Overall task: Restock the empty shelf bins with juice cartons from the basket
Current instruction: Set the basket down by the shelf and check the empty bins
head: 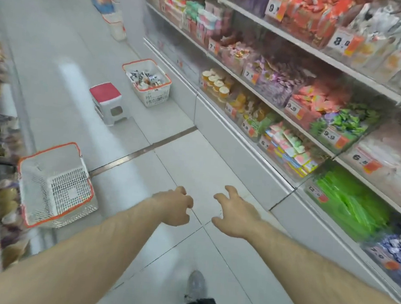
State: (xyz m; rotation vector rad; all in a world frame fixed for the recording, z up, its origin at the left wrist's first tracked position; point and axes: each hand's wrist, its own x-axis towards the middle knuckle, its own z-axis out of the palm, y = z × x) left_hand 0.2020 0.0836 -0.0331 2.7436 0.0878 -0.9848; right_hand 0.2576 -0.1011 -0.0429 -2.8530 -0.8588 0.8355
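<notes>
Beyond the red stool [108, 102], the filled basket [147, 81] sits against the shelf base, well apart from both hands. Left hand [175, 207] loosely curled, right hand [234, 213] spread; both hold nothing. Walking forward risks tripping over the stool or the nearer tipped basket [55, 184].

Bare floor [194, 161] lay open beyond the fingertips; shelving [291, 125] crowded their right, a tipped basket [54, 189] their left.

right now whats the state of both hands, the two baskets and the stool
left hand: fingers loosely curled, holding nothing
right hand: fingers spread, holding nothing
near basket: tipped over, nothing visible inside
far basket: upright on the floor, holds packaged goods
stool: upright, nothing on it
</notes>
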